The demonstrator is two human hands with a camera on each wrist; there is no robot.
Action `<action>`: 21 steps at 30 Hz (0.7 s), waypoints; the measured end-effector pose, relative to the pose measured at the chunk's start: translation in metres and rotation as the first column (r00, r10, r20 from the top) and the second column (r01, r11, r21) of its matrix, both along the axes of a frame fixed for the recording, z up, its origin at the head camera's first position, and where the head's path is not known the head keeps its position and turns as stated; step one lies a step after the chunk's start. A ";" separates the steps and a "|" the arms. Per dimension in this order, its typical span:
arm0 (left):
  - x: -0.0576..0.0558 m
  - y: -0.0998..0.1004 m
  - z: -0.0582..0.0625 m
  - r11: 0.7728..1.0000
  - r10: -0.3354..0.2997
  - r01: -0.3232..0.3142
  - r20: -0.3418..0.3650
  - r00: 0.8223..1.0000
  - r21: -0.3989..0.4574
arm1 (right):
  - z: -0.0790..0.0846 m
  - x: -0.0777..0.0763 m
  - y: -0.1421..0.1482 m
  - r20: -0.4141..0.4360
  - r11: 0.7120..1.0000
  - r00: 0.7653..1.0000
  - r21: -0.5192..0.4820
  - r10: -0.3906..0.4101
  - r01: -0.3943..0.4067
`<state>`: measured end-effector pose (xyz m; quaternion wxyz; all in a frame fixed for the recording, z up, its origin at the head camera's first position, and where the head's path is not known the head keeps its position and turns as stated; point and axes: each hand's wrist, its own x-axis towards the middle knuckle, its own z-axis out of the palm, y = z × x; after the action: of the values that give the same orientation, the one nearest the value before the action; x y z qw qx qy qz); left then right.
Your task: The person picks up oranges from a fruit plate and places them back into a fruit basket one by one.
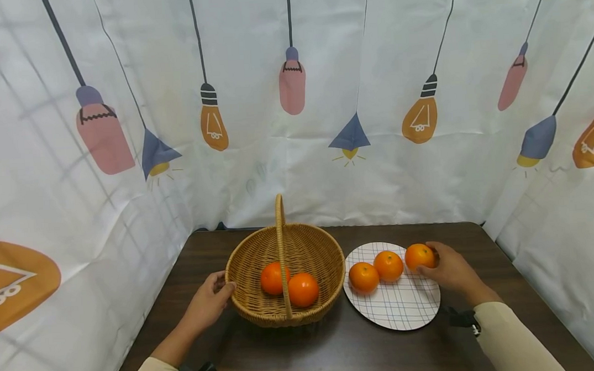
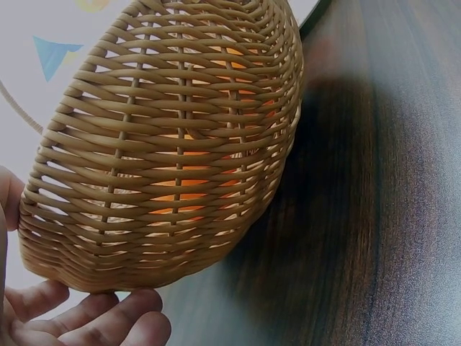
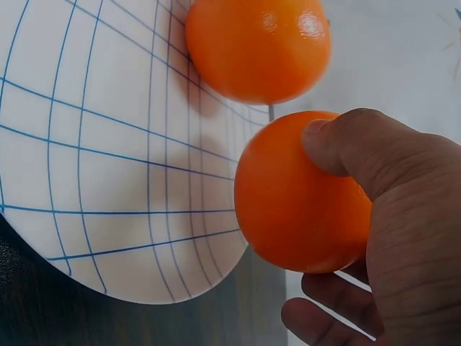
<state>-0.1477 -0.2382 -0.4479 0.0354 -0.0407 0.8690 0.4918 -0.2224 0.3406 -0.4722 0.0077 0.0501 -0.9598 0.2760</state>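
My left hand (image 1: 207, 303) holds the left rim of a woven wicker basket (image 1: 242, 307) with a tall arched handle. In the left wrist view, its thumb and fingertips (image 2: 148, 328) lie against the basket's edge (image 2: 108, 274). Two oranges (image 1: 304, 290) sit inside the basket. With thumb and fingers, my right hand (image 1: 450, 270) grips an orange (image 1: 419, 256) over the upper right edge of a white plate (image 1: 399, 314) with a blue grid. Two more oranges (image 1: 363, 278) rest on that plate. The right wrist view shows the thumb (image 3: 328, 144) pressed on the gripped orange (image 3: 299, 209).
Basket and plate stand side by side on a dark brown wooden table (image 1: 344, 349). A white curtain (image 1: 256, 170) printed with hanging lamps encloses the table's back and sides. The basket's handle (image 1: 280, 230) rises well above its rim.
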 end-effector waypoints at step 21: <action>-0.001 -0.002 -0.003 1.000 0.002 -0.002 -0.005 1.000 0.007 | 0.030 0.008 -0.017 -0.070 0.999 0.997 0.022 0.039 -0.037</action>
<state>-0.1491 -0.2402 -0.4510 0.0327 -0.0400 0.8674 0.4949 -0.2147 0.3232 -0.4422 0.0358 0.0780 -0.9607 0.2641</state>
